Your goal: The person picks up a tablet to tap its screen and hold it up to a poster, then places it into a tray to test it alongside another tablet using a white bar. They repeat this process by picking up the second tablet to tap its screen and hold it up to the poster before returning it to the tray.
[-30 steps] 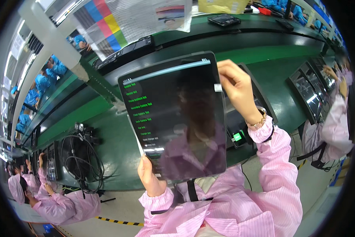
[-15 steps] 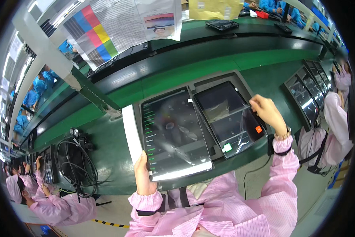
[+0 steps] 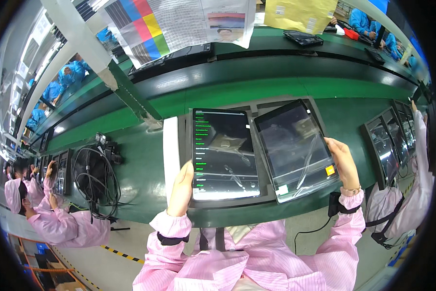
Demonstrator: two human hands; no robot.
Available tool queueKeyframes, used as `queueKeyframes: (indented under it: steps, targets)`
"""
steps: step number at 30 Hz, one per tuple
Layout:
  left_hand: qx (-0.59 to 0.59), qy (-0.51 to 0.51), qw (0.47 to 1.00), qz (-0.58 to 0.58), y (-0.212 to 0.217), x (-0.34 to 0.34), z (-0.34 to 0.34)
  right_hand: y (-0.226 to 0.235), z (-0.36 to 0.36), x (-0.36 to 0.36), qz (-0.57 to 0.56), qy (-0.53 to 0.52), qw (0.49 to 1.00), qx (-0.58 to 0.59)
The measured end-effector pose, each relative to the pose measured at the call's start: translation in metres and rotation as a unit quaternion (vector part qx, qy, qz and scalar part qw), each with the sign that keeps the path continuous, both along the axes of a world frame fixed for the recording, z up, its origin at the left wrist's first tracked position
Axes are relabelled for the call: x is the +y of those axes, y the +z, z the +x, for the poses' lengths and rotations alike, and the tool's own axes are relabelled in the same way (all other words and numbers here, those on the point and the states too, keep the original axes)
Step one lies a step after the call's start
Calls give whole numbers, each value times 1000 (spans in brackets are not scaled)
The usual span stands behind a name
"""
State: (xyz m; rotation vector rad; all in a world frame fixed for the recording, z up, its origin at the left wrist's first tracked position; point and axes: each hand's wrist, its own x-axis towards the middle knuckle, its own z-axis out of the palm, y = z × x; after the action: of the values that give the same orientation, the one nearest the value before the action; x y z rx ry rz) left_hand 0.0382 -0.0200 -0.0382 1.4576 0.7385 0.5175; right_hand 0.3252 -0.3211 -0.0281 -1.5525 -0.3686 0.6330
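Observation:
The left tablet (image 3: 225, 155), showing green text lines down its dark screen, lies nearly square over the dark tray. My left hand (image 3: 180, 191) is closed on its lower left edge, with the fingertips partly hidden. Beside it, the right tablet (image 3: 295, 145) has a dark glossy screen with reflections, plus an orange sticker (image 3: 330, 170) and a whitish sticker (image 3: 282, 190) near its lower corners. It sits askew, its lower right part past the tray's edge. My right hand (image 3: 343, 162) grips its right edge, the other fingers out of sight beneath.
The dark tray (image 3: 264, 200) rests on the green bench (image 3: 140, 165), with a white strip (image 3: 171, 145) along its left side. Black cables (image 3: 89, 179) lie coiled at left. Another tray of tablets (image 3: 385, 145) stands at right. A metal post (image 3: 130, 97) rises behind; co-workers sit both sides.
The left tablet has turned straighter and settled back over the tray. My right hand went from hovering over the right tablet's edge to gripping it, and that tablet shifted slightly. The view swung left.

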Motion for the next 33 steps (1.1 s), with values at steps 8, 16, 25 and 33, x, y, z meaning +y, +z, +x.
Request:
queueKeyframes:
  steps: [8, 16, 25, 33]
  targets:
    - [-67, -13, 960, 273, 29, 2, -4, -9, -4, -6, 43, -13, 994, 104]
    - [-106, -187, 968, 132, 24, -25, 1, 34, -66, 37, 173, -70, 982, 32]
    - [-189, -73, 964, -171, 26, -5, -19, 49, -140, 118, 165, 165, 972, 38]
    - [-242, -25, 955, -170, 13, -3, -52, 88, -132, 164, 174, 217, 959, -57]
